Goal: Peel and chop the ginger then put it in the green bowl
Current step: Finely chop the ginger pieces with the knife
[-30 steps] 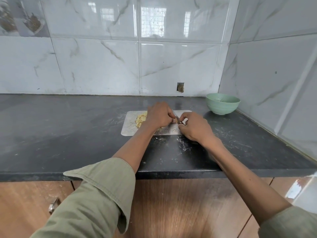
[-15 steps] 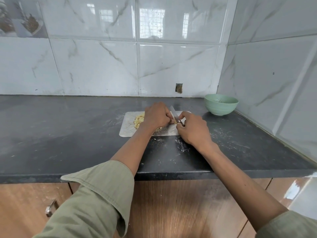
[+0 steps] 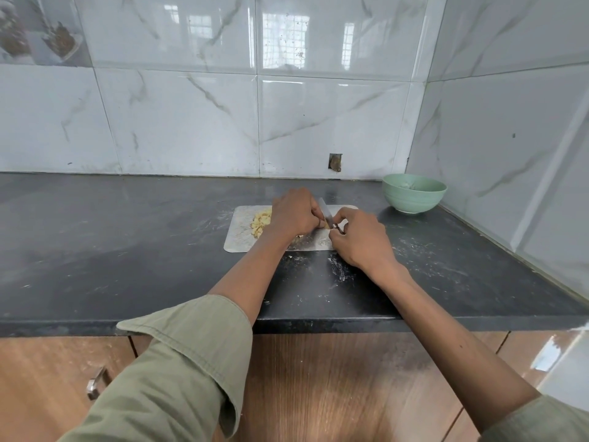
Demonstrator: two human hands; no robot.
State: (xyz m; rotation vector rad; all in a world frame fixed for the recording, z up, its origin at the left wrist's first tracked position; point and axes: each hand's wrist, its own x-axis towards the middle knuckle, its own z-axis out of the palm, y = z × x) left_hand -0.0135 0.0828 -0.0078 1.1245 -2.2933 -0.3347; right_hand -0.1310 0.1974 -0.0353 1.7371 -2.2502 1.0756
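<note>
**Q:** How far along is the task, reading from the largest item down?

**A:** The dark stone surface [image 3: 127, 250] carries a flat, pale rectangular cutting board [image 3: 242, 237] and, well apart to the right near the tiled corner, the round green bowl [image 3: 414, 194]. No ginger can be made out in the bowl, though its inside is only partly visible. On the board's left half lies a heap of chopped yellow ginger pieces [image 3: 259, 223] — evidence that peeling and much of the chopping are done. Judged from this, what remains is cutting the last piece and moving everything to the bowl.

**Q:** And the hands?

**A:** Both are closed around something. The left hand [image 3: 294, 215] is curled, knuckles up, its fingertips pressed down on a small remaining piece of ginger [image 3: 325, 224] at the board's middle; only a sliver of that piece shows. The right hand [image 3: 360, 240] grips the dark handle of a small steel-bladed knife [image 3: 325, 209], fingers wrapped tight — the blade rises between the two hands, just beside the left fingertips.

**Q:** Is the blade touching the ginger?

**A:** It cannot be told; the contact point is hidden by the fingers.

**Q:** Where, then, is the task's thing?

**A:** All on the board: the heap to the left, the uncut remnant under the left hand.
</note>
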